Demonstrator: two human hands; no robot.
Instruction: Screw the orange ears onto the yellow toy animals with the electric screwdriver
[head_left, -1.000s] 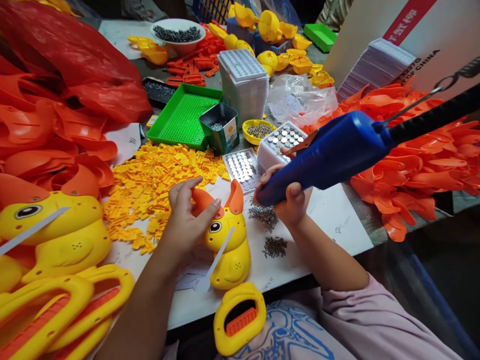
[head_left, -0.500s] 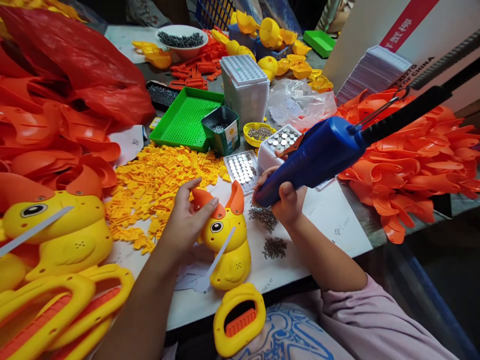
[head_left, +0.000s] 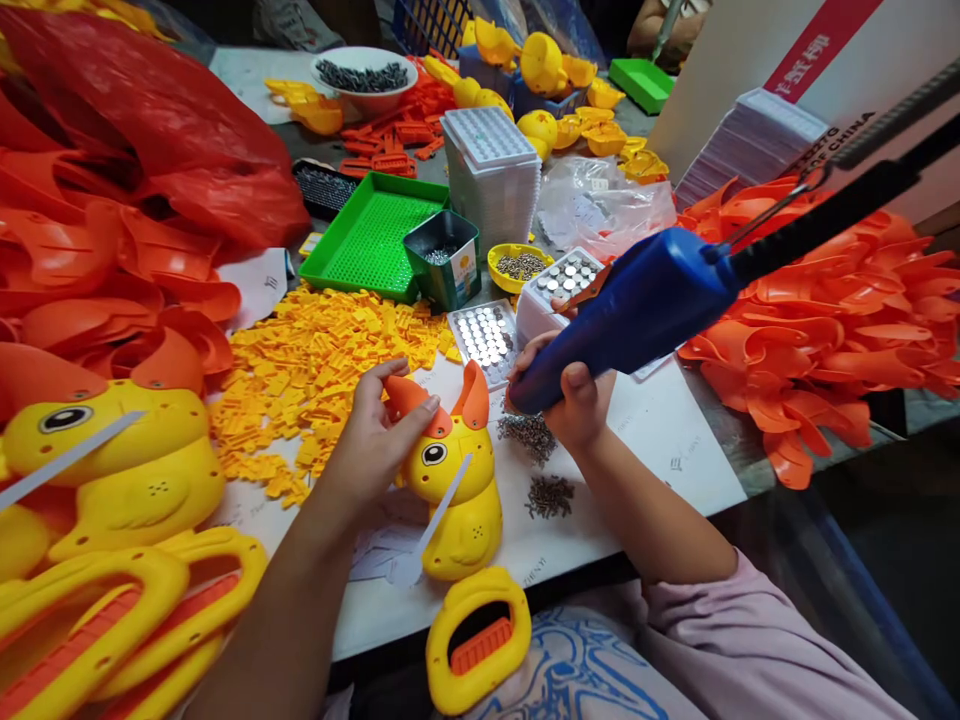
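Note:
My left hand (head_left: 379, 425) is closed on a yellow toy duck (head_left: 469, 525), its thumb across the orange beak and its other fingers partly hidden behind. A white paper strip (head_left: 450, 497) hangs from the duck, and its yellow ring handle (head_left: 517, 640) points towards my body. In my right hand (head_left: 581, 400) is a blue electric screwdriver (head_left: 645, 305), tilted, its lower end just right of the beak. Whether its tip touches the duck cannot be seen. Two small piles of screws, one dark brown (head_left: 550, 496) and one greyer (head_left: 529, 436), lie under the right hand.
Similar yellow ducks (head_left: 142, 480) crowd the left edge. Small yellow parts (head_left: 322, 370) spread behind my left hand. Trays of silver discs (head_left: 486, 340), a green tray (head_left: 360, 235) and a dark tin (head_left: 442, 260) stand farther back. Orange pieces (head_left: 825, 340) are heaped at right.
The screwdriver's upper end and cord have shifted slightly right. At the top right, another person's arm has moved into view near the far green tray. My hands' grips look the same.

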